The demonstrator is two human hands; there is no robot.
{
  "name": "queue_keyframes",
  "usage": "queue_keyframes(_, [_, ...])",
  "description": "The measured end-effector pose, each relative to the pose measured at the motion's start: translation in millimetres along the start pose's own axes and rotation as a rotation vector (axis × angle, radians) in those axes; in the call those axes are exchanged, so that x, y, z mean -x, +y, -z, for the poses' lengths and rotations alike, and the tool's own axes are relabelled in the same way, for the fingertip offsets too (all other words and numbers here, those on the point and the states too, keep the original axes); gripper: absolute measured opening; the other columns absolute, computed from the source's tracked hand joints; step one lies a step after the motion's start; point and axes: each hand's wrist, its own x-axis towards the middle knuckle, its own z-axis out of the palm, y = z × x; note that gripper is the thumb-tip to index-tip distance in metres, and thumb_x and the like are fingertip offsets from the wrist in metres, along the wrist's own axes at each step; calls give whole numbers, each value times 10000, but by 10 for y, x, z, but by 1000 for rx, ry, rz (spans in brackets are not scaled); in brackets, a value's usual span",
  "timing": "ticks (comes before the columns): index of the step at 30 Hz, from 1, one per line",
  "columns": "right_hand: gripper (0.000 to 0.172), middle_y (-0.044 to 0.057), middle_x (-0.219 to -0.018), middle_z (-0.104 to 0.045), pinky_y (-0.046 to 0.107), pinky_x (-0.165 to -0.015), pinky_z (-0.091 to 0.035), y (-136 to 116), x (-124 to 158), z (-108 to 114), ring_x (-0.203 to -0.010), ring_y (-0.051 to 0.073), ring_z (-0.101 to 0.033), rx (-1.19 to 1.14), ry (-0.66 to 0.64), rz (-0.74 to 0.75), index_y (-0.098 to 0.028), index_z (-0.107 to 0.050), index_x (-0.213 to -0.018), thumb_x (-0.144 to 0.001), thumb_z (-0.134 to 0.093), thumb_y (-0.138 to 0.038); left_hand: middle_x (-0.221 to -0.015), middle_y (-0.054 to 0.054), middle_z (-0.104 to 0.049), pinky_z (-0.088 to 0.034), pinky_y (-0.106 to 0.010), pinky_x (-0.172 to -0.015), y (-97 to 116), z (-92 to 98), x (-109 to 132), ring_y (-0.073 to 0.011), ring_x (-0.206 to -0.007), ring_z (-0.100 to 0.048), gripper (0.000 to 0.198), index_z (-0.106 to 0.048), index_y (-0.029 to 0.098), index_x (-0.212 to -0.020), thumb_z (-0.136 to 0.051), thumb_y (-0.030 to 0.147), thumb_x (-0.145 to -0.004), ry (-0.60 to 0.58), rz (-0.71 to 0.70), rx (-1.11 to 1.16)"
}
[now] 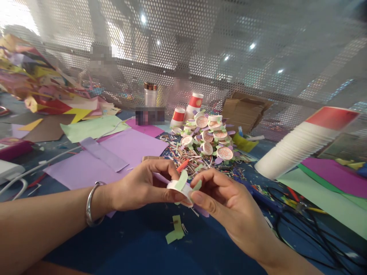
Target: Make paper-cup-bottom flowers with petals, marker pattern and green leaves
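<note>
Both hands meet over the blue table (137, 244) and pinch one small white paper cup bottom (180, 188) with green and purple paper petals stuck to it. My left hand (143, 185), with a silver bangle on its wrist, grips it from the left. From the right, my right hand (220, 198) presses its thumb on the rim. Just beyond lies a heap of finished cup flowers (210, 137) on shredded paper scraps. A green paper snippet (175, 231) lies on the table under the hands.
Purple paper sheets (114, 156) lie to the left, green and purple sheets (329, 191) to the right. A stack of white paper cups (304, 141) lies on its side at right. Two red-and-white cups (186, 110), a jar, cardboard and black cables (301, 217) surround the spot. A perforated screen stands behind.
</note>
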Motion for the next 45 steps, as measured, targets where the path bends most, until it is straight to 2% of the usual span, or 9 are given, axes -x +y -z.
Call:
queue_keyframes(2, [151,-18,-936,-658,226,-686,-507,2,14,-4,-775,102,-608,133,72,110,-268,-632,-1079,-977,-681,-368,-787,8,-700,-516,-150,-650,5,-7,-10,-78,-712,-680,193,-621,125,-772,-811,92,-783,24,-11,-32])
queue_keyframes(5, [241,23,-1195,-619,311,-932,-514,6,36,-4,-1062,160,-615,446,152,387,-288,-618,-1221,-983,-655,-285,-765,4,-683,-500,-155,-631,9,-10,-16,-79,-691,-653,203,-617,123,-757,-818,125,-785,60,-11,-95])
queue_keyframes(10, [335,65,-1319,-521,361,-1066,-446,5,49,4,-1258,205,-507,739,70,573,-255,-616,-1323,-989,-633,-245,-791,-5,-684,-518,-175,-660,21,-13,-2,-105,-735,-683,193,-633,123,-780,-818,171,-805,67,20,-129])
queue_keyframes(16, [335,78,-1319,-509,361,-1063,-452,4,45,4,-1265,209,-499,768,62,582,-233,-620,-1327,-993,-625,-254,-785,-11,-726,-549,-157,-678,27,-23,-3,-96,-734,-711,140,-650,114,-786,-782,76,-814,29,27,1])
queue_keyframes(26, [331,103,-1343,-514,397,-1081,-447,1,48,9,-1268,227,-506,807,42,642,-186,-621,-1316,-991,-633,-248,-757,-15,-729,-568,-192,-674,7,-8,6,-102,-680,-699,168,-630,114,-796,-797,122,-814,-7,134,141])
queue_keyframes(29, [389,96,-1358,-517,397,-1095,-443,10,45,23,-1291,230,-500,790,45,603,-215,-587,-1368,-988,-642,-277,-791,-44,-746,-586,-245,-710,-8,-1,-2,-138,-714,-716,192,-624,119,-835,-809,163,-812,20,169,126])
queue_keyframes(35, [352,60,-1328,-576,382,-1113,-441,24,9,45,-1268,212,-535,708,198,517,-258,-578,-1331,-985,-639,-280,-748,-14,-745,-559,-187,-666,-13,14,-5,-106,-671,-701,258,-615,131,-827,-861,151,-751,111,151,210])
queue_keyframes(41, [340,29,-1187,-671,348,-932,-554,42,0,-2,-1039,179,-661,455,179,270,-291,-589,-1291,-967,-669,-356,-749,-19,-775,-549,-158,-633,11,-15,-12,-118,-686,-742,286,-595,144,-819,-869,128,-742,172,114,260])
queue_keyframes(45, [367,7,-1063,-693,309,-879,-568,50,4,-46,-958,154,-684,322,170,231,-294,-563,-1313,-965,-673,-326,-756,5,-765,-545,-155,-649,-6,-20,-18,-101,-694,-730,296,-590,146,-810,-877,128,-738,182,101,242])
